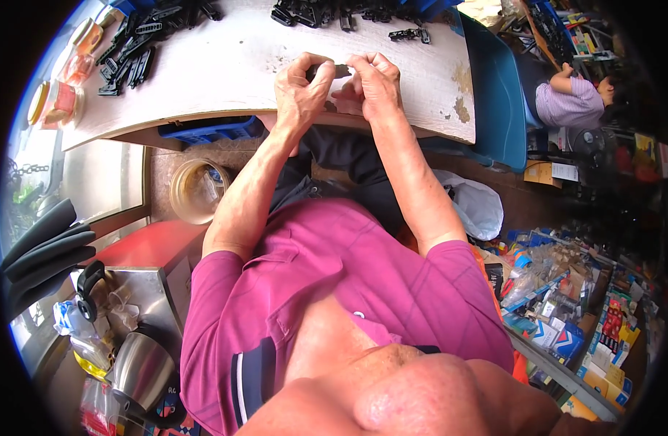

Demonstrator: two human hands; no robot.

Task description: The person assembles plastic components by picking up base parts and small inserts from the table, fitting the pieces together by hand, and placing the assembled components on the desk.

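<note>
Above the near edge of the white table point(232, 65), my hands are close together around a small black part point(341, 71), likely plastic. My left hand point(302, 91) pinches its left side between thumb and fingers. With thumb and forefinger, my right hand point(379, 86) grips its right end. The fingers cover most of the part, so its exact kind is hidden. A pile of long black plastic parts point(141, 54) lies at the table's left. More black parts point(312, 13) are heaped at the far edge, and a small black piece point(410, 35) sits to the right of them.
Jars point(58, 103) stand at the table's left edge. A blue plastic chair point(497, 94) is against its right side. Below are a blue crate point(210, 129), a round bucket point(198, 190) and a white bag point(475, 207). Another person point(573, 100) is at the far right.
</note>
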